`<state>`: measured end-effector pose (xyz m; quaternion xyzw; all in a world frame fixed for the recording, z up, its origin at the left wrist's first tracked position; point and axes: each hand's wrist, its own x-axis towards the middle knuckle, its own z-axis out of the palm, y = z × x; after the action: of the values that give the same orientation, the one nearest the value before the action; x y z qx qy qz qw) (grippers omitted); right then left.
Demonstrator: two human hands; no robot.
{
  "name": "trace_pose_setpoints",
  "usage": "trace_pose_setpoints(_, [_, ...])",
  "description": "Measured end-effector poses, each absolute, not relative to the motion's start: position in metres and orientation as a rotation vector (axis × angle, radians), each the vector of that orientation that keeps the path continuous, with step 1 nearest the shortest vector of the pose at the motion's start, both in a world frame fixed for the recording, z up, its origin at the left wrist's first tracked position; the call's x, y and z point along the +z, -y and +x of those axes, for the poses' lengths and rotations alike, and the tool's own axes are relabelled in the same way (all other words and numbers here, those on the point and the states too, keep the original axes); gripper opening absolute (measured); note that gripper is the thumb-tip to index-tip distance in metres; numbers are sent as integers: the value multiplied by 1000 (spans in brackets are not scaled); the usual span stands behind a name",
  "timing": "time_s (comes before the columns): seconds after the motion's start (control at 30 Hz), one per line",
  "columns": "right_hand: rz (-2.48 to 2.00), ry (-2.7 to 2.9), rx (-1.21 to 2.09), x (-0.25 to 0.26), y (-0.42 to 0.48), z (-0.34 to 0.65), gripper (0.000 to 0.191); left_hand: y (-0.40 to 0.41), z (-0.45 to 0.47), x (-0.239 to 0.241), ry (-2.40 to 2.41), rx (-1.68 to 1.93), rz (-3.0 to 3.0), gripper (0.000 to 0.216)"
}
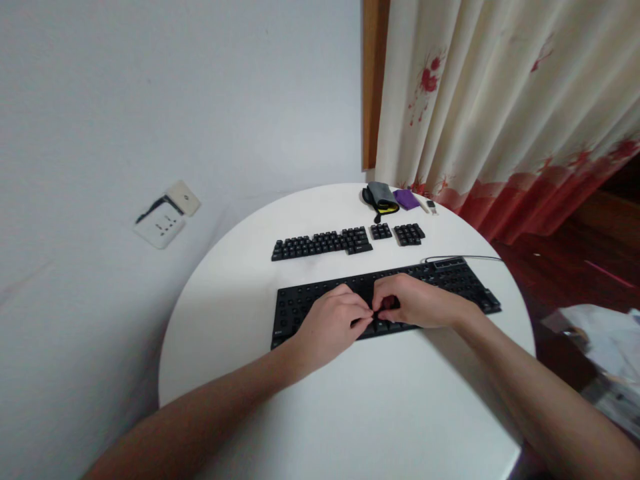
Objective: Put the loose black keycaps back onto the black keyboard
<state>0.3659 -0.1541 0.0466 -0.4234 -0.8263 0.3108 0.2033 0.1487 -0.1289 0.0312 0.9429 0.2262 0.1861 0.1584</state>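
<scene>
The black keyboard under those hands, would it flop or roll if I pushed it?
The black keyboard probably stays stiff, because it looks like one straight slab. It likely won't roll, since it's wide and lies flat on the white table. The thin cable at its back edge might drag along.

Kbd. (363, 283) mid-section: partly hidden by L hand (337, 317) and R hand (415, 300). Any item betw. fingertips: too small to ID. Keycap blocks (323, 244), 12 o'clk of kbd.: legends mostly illegible. White bundle (607, 337), 4 o'clk: blurred, cut off at R edge. Curtain (480, 100), 2 o'clk: cut off at top.
</scene>
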Motion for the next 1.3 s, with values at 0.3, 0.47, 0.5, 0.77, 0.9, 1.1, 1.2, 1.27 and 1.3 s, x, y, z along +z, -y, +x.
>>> trace_pose_setpoints(0.3, [-1157,2393,867,61,160,374,17,133,149,37,-636,513,2786,23])
trace_pose_setpoints(0.47, [-1241,2436,875,62,166,374,21,133,148,35,-650,471,2805,22])
trace_pose_setpoints(0.5, [-1253,2431,896,62,166,374,21,133,148,35,-658,459,2803,22])
trace_pose_setpoints(0.77, [-1212,2228,869,52,153,381,23,130,147,33,-624,550,2794,24])
trace_pose_setpoints(0.9, [-1423,1841,527,38,137,388,22,131,148,33,-643,658,2781,26])
trace_pose_setpoints(1.1, [-1496,1731,455,28,130,390,21,140,152,33,-594,564,2860,24])
trace_pose_setpoints(1.2, [-1473,1759,491,29,132,386,21,142,154,33,-611,493,2888,25])
trace_pose_setpoints(1.27, [-1456,1775,506,29,133,384,20,142,155,34,-635,463,2898,26])
trace_pose_setpoints(1.3, [-1446,1782,513,29,134,383,20,142,155,34,-645,450,2903,27])
